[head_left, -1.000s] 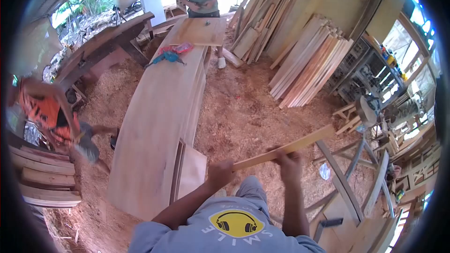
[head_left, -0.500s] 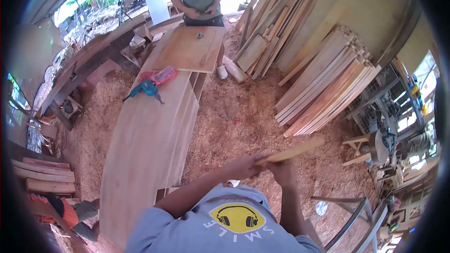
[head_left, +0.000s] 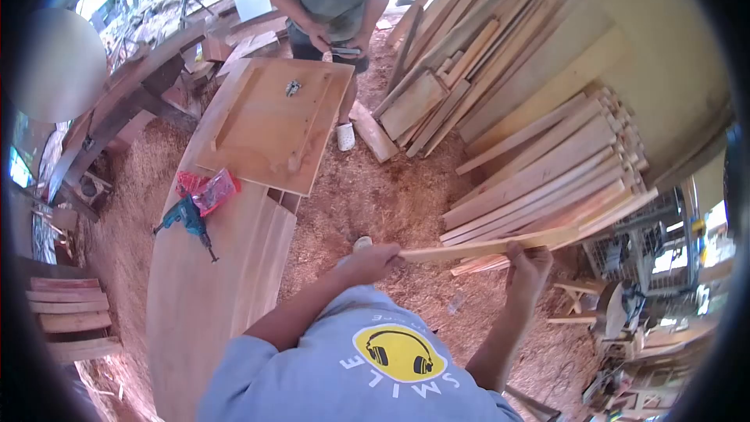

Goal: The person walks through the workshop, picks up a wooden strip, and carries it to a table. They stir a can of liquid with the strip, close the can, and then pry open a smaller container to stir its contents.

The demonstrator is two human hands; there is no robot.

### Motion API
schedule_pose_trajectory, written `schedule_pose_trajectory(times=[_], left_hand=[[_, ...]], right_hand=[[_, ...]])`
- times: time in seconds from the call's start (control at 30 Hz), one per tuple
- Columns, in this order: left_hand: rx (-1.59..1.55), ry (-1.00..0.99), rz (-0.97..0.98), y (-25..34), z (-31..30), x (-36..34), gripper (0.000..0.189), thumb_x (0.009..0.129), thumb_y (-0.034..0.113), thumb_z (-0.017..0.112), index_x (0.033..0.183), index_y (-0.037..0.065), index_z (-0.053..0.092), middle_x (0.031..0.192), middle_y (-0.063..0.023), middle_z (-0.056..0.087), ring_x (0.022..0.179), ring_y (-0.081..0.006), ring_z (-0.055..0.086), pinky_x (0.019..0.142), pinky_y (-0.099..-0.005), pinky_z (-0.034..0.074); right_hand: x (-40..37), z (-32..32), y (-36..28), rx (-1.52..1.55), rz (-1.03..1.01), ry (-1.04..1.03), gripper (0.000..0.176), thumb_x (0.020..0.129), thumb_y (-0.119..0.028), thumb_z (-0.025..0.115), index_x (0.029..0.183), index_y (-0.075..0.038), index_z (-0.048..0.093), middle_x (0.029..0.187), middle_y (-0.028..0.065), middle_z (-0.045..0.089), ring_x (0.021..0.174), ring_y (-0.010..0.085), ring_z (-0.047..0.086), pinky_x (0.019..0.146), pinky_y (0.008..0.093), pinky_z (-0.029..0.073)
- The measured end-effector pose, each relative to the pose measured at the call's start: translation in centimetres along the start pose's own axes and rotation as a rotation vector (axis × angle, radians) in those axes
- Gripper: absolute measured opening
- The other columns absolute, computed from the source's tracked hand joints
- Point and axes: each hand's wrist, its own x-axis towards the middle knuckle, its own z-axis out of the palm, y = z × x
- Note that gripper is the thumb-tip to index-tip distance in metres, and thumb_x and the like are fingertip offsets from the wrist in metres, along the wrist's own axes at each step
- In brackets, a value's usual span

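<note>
A narrow wooden strip point(head_left: 461, 250) is held roughly level in front of my chest. My left hand point(head_left: 375, 263) is closed around its left end. Farther along to the right, my right hand point(head_left: 529, 266) grips it with the thumb up against the wood. The strip's right end overlaps the stacked boards point(head_left: 539, 164) behind it, so its tip is hard to pick out. To the left of my hands is a long wooden workbench top point(head_left: 211, 305). On it lie a teal power drill point(head_left: 187, 223) and a red and clear plastic packet point(head_left: 211, 190).
A wooden panel point(head_left: 273, 121) with small metal parts point(head_left: 293, 88) on it covers the bench's far end. Another person point(head_left: 328, 0) stands behind it, holding a small object. Long planks point(head_left: 469, 55) lean on the wall. Sawdust covers the floor point(head_left: 367, 187). A stool point(head_left: 582, 301) stands at right.
My hands have moved apart along the strip, the right one going right. My view has shifted, with the stacked boards appearing closer. The other person also looks nearer the bench.
</note>
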Motion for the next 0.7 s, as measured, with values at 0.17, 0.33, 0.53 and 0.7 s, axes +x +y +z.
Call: schedule_pose_trajectory(times=[0.17, 0.33, 0.53, 0.7], left_hand=[[0.265, 0.148, 0.158, 0.6, -8.2, 11.6, 0.038, 0.083, 0.026, 0.066, 0.111, 0.004, 0.052, 0.11, -0.0187, 0.059, 0.108, -0.0373, 0.056, 0.087, -0.0499, 0.045], [0.171, 0.472, 0.363, 8.9, -10.8, 24.7, 0.028, 0.078, 0.017, 0.063, 0.102, 0.006, 0.053, 0.091, -0.013, 0.058, 0.081, -0.0298, 0.063, 0.066, -0.0418, 0.051], [0.353, 0.676, 0.377, 3.1, -12.8, 39.3, 0.012, 0.077, 0.014, 0.06, 0.076, 0.009, 0.049, 0.066, -0.0061, 0.05, 0.052, -0.0244, 0.056, 0.044, -0.0358, 0.046], [0.457, 0.693, 0.247, -0.3, -17.6, 46.8, 0.013, 0.078, 0.016, 0.06, 0.071, 0.011, 0.05, 0.061, -0.0061, 0.049, 0.051, -0.0232, 0.055, 0.045, -0.0358, 0.045]], right_hand=[[10.4, 5.6, 0.5, -0.433, -0.073, 0.117, 0.034, 0.074, -0.004, 0.079, 0.102, 0.009, 0.062, 0.092, 0.0134, 0.067, 0.084, 0.0194, 0.063, 0.08, 0.0307, 0.051], [17.7, 12.1, 4.5, -0.271, 0.081, 0.053, 0.04, 0.081, -0.009, 0.076, 0.11, 0.011, 0.056, 0.097, 0.0154, 0.065, 0.091, 0.0201, 0.062, 0.081, 0.0315, 0.05], [33.4, 13.4, 6.1, -0.118, 0.139, 0.016, 0.022, 0.087, -0.009, 0.068, 0.099, 0.009, 0.061, 0.089, 0.0134, 0.066, 0.077, 0.0177, 0.065, 0.064, 0.0315, 0.059], [48.0, 13.6, 2.4, -0.068, 0.086, 0.066, 0.02, 0.087, -0.013, 0.069, 0.095, 0.001, 0.057, 0.084, 0.0108, 0.065, 0.068, 0.0161, 0.064, 0.052, 0.0279, 0.055]])
